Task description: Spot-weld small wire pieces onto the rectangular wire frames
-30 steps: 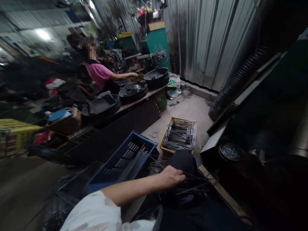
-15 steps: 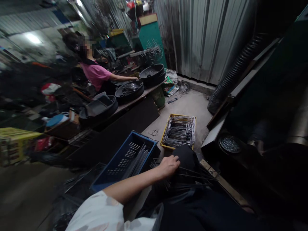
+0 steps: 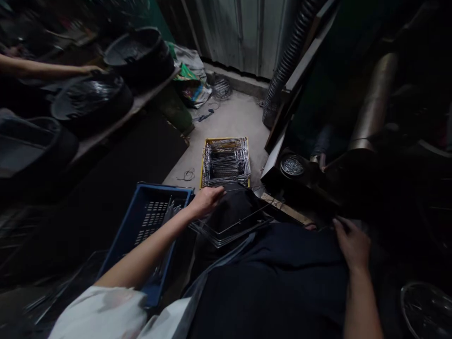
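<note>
Basins [image 3: 115,110] on bench [image 3: 140,102], far left — rods [image 3: 168,209] in crate [image 3: 164,187], near left; wires [image 3: 226,239] across lap [image 3: 271,273], basket [image 3: 203,165] beyond, dish [image 3: 293,175] right.

No word, label, brand, number or sign can be read anywhere in the head view. The nearest thing to print is on the crumpled sack [image 3: 193,87] at eleven o'clock, which shows patches of green, blue and a dull reddish tone beside whitish folds; these are too small, creased and dim to tell whether any lettering is among them.
</note>
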Motion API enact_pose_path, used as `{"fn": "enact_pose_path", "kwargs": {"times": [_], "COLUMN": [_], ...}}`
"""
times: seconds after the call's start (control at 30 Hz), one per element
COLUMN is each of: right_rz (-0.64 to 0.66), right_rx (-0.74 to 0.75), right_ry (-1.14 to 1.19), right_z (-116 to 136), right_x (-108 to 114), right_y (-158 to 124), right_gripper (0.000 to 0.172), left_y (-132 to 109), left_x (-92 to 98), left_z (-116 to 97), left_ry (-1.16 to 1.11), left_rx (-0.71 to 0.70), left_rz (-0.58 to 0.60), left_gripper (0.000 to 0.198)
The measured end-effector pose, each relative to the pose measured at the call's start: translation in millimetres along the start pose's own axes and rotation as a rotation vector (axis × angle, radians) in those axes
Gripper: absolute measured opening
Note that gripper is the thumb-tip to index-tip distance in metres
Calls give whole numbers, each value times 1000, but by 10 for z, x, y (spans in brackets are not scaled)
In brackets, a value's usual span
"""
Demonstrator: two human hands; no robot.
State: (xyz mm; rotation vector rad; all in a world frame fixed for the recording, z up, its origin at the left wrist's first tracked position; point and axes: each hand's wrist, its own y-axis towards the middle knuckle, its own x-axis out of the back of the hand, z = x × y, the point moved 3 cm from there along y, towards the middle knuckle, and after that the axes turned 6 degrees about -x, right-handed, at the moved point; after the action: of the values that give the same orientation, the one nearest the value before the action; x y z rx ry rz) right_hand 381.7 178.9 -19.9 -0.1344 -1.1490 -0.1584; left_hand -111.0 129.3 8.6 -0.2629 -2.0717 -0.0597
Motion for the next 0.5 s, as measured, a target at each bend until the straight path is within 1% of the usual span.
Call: {"fn": "enact_pose_path", "kwargs": {"times": [0.1,0.2,0.3,0.33,0.4,0.47,0.5], "right_rz": [34,95,141,153,182,211,199], "right_rx": [-36,-23,-30,-39,-67,-87,-83], "right_ry": [56,85,79,74,69,67,60], "right_z": [55,82,69,46,-41,-182,-265], "right_x": [-38,-55,-86,-97,-128,-193,-240], "right_y": [97,143,159,168,202,269,319], "right_gripper": [70,69,64,63,61,57,53], "left_y": [9,69,103,97,57,-11,-53], "left_x": [-6,-16,54,114,289,519,646], "left_z": [-89,-160,-293,-359,-508,-647,-697], "left_ry": [46,48,4,-19,-76,-149,-191], "left_rx": [-26,-63,-115,-132,-163,-184,-186], "left_rz": [-55,-101,-147,-166,-217,-297,-357], "left_gripper": [26,24,26,26,24,22,22]}}
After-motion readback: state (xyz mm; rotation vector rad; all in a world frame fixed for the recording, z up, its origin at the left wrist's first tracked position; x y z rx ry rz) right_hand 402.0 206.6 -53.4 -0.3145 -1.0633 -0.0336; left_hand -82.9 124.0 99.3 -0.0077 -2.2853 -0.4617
